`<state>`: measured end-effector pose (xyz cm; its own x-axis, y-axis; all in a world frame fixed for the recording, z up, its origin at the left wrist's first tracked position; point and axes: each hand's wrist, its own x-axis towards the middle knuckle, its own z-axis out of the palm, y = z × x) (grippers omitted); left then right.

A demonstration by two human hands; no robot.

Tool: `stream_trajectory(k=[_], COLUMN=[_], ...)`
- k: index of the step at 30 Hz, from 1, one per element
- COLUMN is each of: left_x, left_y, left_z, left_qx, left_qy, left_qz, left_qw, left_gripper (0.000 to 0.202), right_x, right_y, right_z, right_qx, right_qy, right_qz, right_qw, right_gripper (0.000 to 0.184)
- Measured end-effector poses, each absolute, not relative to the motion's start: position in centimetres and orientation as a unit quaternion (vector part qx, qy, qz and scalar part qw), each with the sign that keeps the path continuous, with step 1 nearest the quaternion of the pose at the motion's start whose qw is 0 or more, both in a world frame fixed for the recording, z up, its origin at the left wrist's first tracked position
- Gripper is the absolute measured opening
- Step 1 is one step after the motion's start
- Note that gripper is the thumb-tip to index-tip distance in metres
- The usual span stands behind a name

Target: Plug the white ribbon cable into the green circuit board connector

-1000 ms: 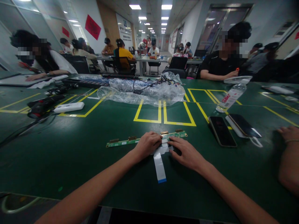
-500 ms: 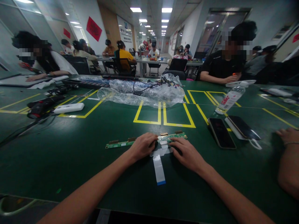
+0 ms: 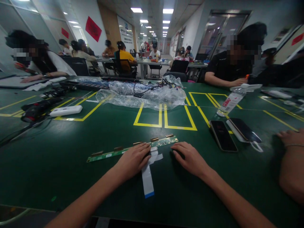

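A long, narrow green circuit board (image 3: 163, 142) lies slanted on the table in front of me, with several brown flex tabs along its far edge. My left hand (image 3: 134, 160) is closed on the board near its middle, covering part of it. From the connector there, a white flat ribbon cable (image 3: 147, 182) with a blue end runs toward me. A strip of clear tape (image 3: 158, 157) crosses the cable and sticks out to the right. My right hand (image 3: 191, 158) is apart from the board, just right of its end, with loosely curved fingers and nothing in them.
Clear plastic wrap (image 3: 147, 96) with black cables (image 3: 163, 84) lies at the back. To the right are two phones (image 3: 223, 136) and a bottle (image 3: 229, 104). A white device (image 3: 66, 110) lies left. Another person's arm (image 3: 293, 158) rests at the right edge.
My left hand and the circuit board, with its ribbon cable, have shifted left and toward me, and the board is more slanted. My right hand has come off the board.
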<state>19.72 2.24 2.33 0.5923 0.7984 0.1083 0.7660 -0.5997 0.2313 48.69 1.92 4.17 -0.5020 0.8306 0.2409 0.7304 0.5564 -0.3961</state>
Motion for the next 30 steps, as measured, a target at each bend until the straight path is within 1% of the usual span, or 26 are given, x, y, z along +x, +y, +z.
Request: stream_trajectory(k=[4, 9, 14, 26, 30], left_x=[14.7, 5.6, -0.8, -1.1, -1.4], left_y=[1.1, 0.6, 0.1, 0.0, -0.2], left_z=[1.9, 0.8, -0.3, -0.2, -0.6], left_qx=[0.836, 0.733, 0.669, 0.664, 0.648], left_qy=[0.540, 0.676, 0.737, 0.743, 0.758], left_qz=[0.079, 0.070, 0.093, 0.075, 0.054], left_qw=[0.065, 0.028, 0.012, -0.039, -0.052], left_gripper=[0.050, 0.059, 0.057, 0.070, 0.077], right_x=[48.9, 48.4, 47.9, 47.7, 47.8], right_y=[2.0, 1.8, 1.6, 1.6, 1.6], right_z=[4.1, 4.1, 3.8, 3.8, 3.8], right_qx=[-0.454, -0.458, -0.459, -0.450, -0.453], right_qy=[-0.860, -0.858, -0.858, -0.862, -0.863], right_qz=[0.124, 0.126, 0.134, 0.134, 0.131], right_qw=[0.198, 0.196, 0.189, 0.190, 0.184], right_gripper=[0.026, 0.027, 0.029, 0.028, 0.028])
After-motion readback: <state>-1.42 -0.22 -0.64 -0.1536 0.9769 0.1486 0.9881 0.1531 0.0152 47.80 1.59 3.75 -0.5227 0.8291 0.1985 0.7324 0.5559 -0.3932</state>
